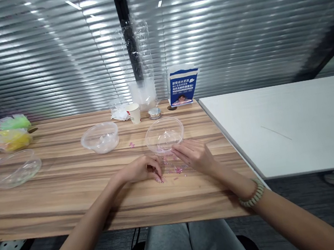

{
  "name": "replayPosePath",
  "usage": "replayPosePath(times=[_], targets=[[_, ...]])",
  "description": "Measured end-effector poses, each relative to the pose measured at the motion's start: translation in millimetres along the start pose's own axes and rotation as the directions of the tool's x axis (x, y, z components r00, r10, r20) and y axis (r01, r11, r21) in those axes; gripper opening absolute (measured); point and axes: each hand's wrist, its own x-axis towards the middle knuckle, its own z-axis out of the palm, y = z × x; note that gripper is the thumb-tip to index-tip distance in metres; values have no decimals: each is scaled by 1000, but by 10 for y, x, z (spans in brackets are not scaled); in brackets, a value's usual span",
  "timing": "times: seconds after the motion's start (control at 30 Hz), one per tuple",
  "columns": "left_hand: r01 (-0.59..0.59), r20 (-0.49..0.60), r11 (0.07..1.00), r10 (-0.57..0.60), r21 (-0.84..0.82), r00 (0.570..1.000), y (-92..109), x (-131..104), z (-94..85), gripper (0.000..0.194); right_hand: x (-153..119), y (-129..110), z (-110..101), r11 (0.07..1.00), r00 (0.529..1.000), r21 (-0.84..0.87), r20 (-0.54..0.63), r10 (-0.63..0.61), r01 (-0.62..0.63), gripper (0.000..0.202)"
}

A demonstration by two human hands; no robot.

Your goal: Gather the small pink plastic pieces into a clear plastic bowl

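Pinching small pink bits (177, 169) on the counter (71, 195), my left grip (144, 170) curls shut; my right grip (194, 154) lies half spread beside them, clear bowl (164, 134) just beyond.

We have one view only, taken from a camera worn on the person's head. It looks forward and down over the wooden table (71, 195), whose near edge crosses the lower part of the frame, with the person's lap below it. Both forearms enter from the bottom corners, so the left hand (142, 170) and right hand (196, 155) sit near the centre, at close range. Farther off, the view reaches the window blinds (234, 30) behind the table and a white table (293, 125) to the right. The lens bends straight lines toward the frame's edges.
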Motion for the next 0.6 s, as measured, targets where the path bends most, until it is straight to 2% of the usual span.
replayPosePath(times=[0.3, 0.6], targets=[[5, -42, 996, -1, 91, 999, -2, -3, -19, 18, -10, 9, 8, 1000, 1000, -9, 7, 0, 0, 9], [-10, -27, 994, 13, 106, 1000, -72, -7, -24, 15, 0, 13, 7, 1000, 1000, -15, 12, -22, 22, 10]])
